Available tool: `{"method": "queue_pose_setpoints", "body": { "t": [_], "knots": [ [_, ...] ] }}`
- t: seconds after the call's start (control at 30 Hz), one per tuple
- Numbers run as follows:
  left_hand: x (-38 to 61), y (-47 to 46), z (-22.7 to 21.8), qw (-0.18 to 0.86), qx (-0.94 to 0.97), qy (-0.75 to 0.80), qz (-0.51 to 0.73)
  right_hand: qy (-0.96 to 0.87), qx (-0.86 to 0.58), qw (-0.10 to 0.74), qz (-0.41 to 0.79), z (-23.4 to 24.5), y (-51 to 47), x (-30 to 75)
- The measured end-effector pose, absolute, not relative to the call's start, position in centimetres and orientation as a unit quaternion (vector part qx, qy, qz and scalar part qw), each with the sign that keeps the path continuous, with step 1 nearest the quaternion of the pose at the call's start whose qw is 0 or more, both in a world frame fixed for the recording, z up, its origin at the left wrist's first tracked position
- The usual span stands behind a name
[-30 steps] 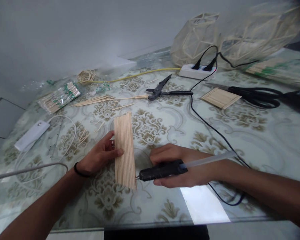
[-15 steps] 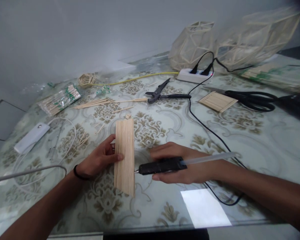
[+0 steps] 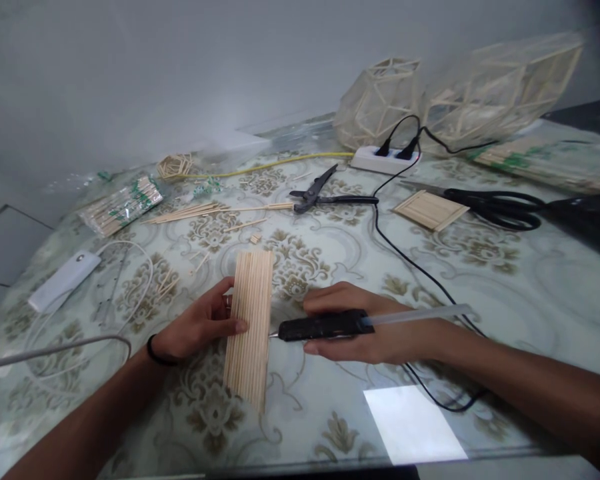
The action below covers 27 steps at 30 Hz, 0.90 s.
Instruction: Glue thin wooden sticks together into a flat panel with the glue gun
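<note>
My left hand [image 3: 215, 317] grips the left edge of a panel of wooden sticks [image 3: 253, 320], thumb on its face and fingers behind. The sticks lie side by side, and the panel is tilted up off the table. In my right hand [image 3: 350, 340] is a black hot glue gun [image 3: 323, 327], its metal nozzle at the panel's right edge. Whether the nozzle touches the wood I cannot tell. A clear glue stick [image 3: 420, 315] juts from the gun's back. Just beyond the panel lie a few short stick pieces [image 3: 255, 238].
Pliers [image 3: 315, 193], black scissors [image 3: 495, 203] and a square stick panel [image 3: 430, 210] lie further back. A white power strip [image 3: 386, 160] feeds a black cord [image 3: 420, 263]. Bagged sticks [image 3: 123, 205] and a white device with a cable [image 3: 65, 280] are at left; stick frames [image 3: 380, 100] stand behind.
The panel has tilted, its lower end coming nearer me and its top leaning slightly right. The glue gun stays by its right edge, shifted slightly. The camera view has moved a little.
</note>
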<state>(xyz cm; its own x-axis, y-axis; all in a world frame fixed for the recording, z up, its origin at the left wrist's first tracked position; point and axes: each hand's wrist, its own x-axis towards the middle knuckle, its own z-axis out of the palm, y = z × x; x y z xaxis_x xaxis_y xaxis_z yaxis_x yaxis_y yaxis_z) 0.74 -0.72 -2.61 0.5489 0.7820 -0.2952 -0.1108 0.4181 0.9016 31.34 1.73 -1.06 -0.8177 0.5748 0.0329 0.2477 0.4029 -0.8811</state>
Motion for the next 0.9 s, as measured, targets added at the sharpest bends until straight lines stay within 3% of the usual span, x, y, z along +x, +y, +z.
{"method": "queue_pose_setpoints", "body": {
  "t": [0.47, 0.9],
  "knots": [
    [-0.1, -0.7, -3.2, 0.760, 0.483, 0.360, 0.244, -0.818, -0.282, 0.127, 0.484, -0.5, 2.1, 31.4],
    [0.3, -0.8, -2.5, 0.764, 0.472, 0.368, 0.241, -0.824, -0.273, 0.222, 0.444, -1.3, 2.8, 31.5]
  ]
}}
